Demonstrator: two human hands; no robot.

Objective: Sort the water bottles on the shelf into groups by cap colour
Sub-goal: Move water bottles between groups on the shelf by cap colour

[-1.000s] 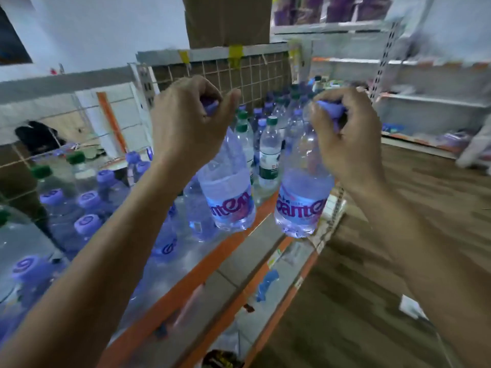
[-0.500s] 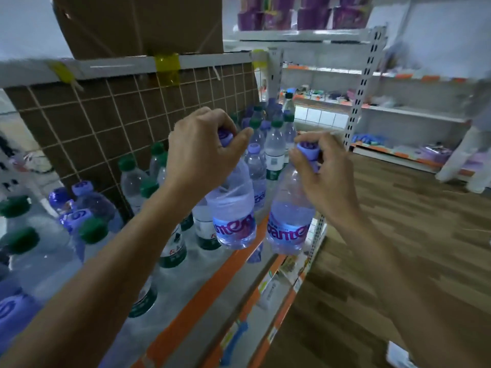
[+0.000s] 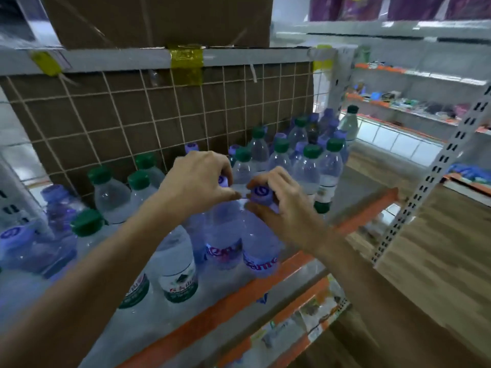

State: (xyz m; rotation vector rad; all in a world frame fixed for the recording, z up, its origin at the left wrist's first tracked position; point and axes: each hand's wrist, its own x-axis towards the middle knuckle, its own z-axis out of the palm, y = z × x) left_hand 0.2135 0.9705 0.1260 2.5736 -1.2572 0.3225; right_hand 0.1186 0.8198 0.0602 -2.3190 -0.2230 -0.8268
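Both forearms are reaching in over the shelf (image 3: 148, 328). The left hand (image 3: 196, 181) is clamping its fingers round the left bottle (image 3: 223, 235) by its purple cap. The right hand (image 3: 281, 208) is pinching the right bottle (image 3: 261, 251) the same way, the two bottles side by side near the front edge. Green-capped bottles (image 3: 111, 192) are crowding behind.

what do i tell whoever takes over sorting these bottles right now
Left hand grips the purple cap of the left bottle; right hand grips the purple cap of the right bottle.
Both bottles are side by side at the shelf's front edge; whether they rest on it I cannot tell.
Done: little; green-cap bottles stand right beside them.
Left: the far cluster mixes green and purple caps; more purple-cap bottles sit far left.
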